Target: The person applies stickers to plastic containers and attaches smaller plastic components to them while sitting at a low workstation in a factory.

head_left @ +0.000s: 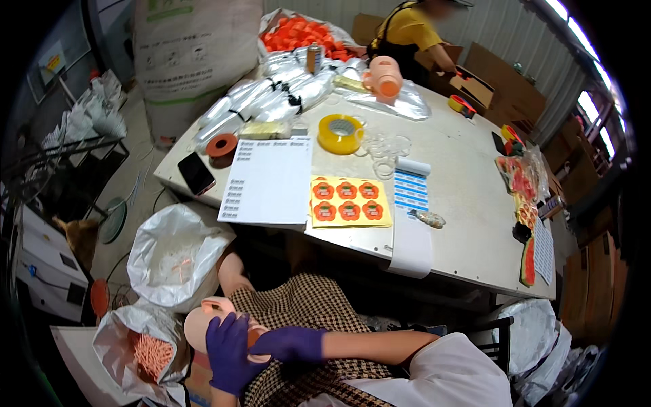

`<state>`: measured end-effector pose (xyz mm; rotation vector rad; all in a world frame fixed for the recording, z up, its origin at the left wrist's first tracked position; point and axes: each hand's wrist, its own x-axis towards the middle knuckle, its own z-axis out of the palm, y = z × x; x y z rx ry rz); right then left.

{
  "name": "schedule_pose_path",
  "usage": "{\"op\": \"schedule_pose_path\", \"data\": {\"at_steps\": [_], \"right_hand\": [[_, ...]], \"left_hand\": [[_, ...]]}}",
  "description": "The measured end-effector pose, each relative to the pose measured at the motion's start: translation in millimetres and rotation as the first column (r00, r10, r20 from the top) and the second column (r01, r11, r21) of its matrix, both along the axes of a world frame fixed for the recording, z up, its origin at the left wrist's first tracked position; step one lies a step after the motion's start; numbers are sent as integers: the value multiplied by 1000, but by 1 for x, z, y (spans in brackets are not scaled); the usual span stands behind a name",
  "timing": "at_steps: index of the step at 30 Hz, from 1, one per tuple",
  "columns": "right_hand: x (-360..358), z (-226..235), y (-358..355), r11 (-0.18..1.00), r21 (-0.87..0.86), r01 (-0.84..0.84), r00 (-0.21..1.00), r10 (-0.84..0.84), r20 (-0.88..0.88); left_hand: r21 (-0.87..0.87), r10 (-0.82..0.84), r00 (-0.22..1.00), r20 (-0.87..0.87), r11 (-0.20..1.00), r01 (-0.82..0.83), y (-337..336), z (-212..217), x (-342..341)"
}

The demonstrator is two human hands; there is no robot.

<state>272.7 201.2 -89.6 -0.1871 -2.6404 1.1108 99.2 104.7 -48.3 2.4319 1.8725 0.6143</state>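
Observation:
In my lap, low in the view, lies a light-pink hollow plastic piece [198, 330], jug-like, with a loop handle on its upper side and a round opening facing right. My left hand [229, 354], in a purple glove, is closed over its side, fingers pointing up toward the handle. My right hand [293, 343], also gloved in purple, reaches in from the right with its fingers bent at the opening. Its fingertips are largely hidden, and anything between them cannot be made out. A similar pink piece [384, 73] stands at the far side of the table.
Beside me are a white sack [169, 237] and a bag of small pink sticks [150, 356]. The table [475, 203] carries a label sheet [268, 183], orange flower stickers [349, 200], a yellow tape roll [340, 133] and a phone [196, 173]. A person [413, 34] in yellow works behind it.

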Motion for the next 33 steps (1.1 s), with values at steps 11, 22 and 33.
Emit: {"op": "schedule_pose_path", "data": {"at_steps": [11, 22, 33], "right_hand": [[341, 15, 146, 149, 470, 870, 193, -980, -46], [323, 4, 172, 154, 422, 893, 353, -822, -447], [306, -1, 169, 143, 154, 978, 176, -957, -231]], "left_hand": [[568, -564, 779, 274, 749, 343, -9, 48, 28], [527, -573, 621, -536, 348, 776, 102, -60, 119], [308, 124, 291, -949, 152, 939, 92, -88, 117]]}}
